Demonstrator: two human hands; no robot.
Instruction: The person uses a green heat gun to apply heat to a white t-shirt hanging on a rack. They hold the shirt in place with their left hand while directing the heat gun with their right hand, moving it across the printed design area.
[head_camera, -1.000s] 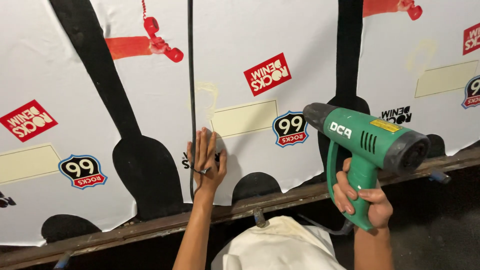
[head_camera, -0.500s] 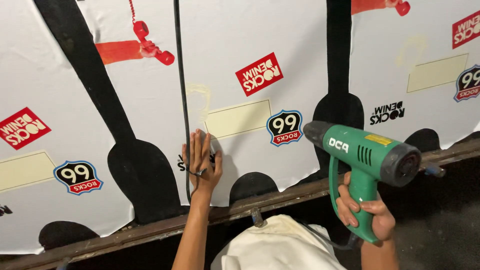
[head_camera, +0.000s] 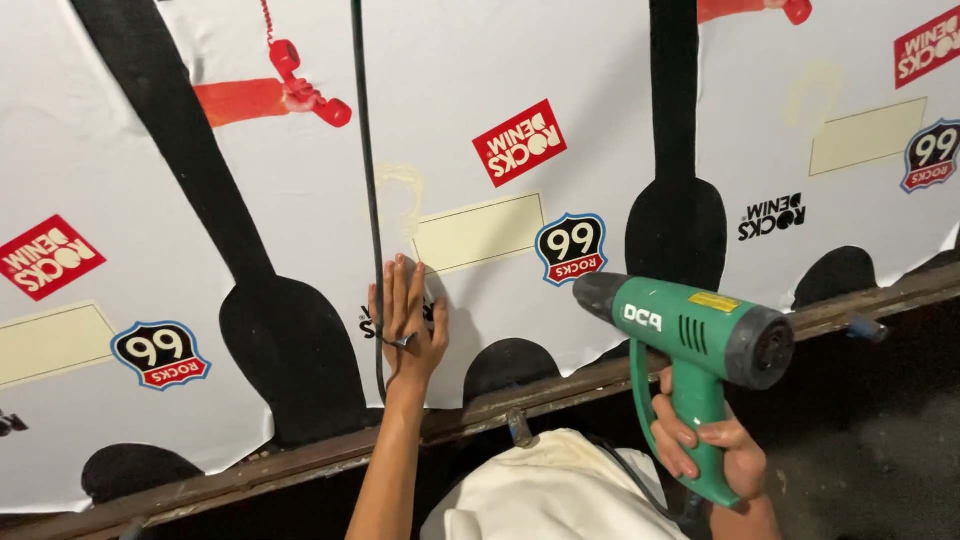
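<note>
We hold green heat gun (head_camera: 700, 350) in right hand (head_camera: 715, 450), fingers wrapped round grip, nozzle aimed left at printed vinyl sheet (head_camera: 600, 110). Left hand (head_camera: 405, 320) flat, fingers spread, just beside black seam (head_camera: 365, 180). Risk, we judge: hot air scorching vinyl or nearby fingers. Sheet overhangs rusty rail (head_camera: 300, 460); dim floor below.

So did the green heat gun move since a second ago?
Yes. The green plastic heat gun swung left: its nozzle, earlier level with the black paddle shape on the white printed sheet, now points near the shield sticker.
</note>
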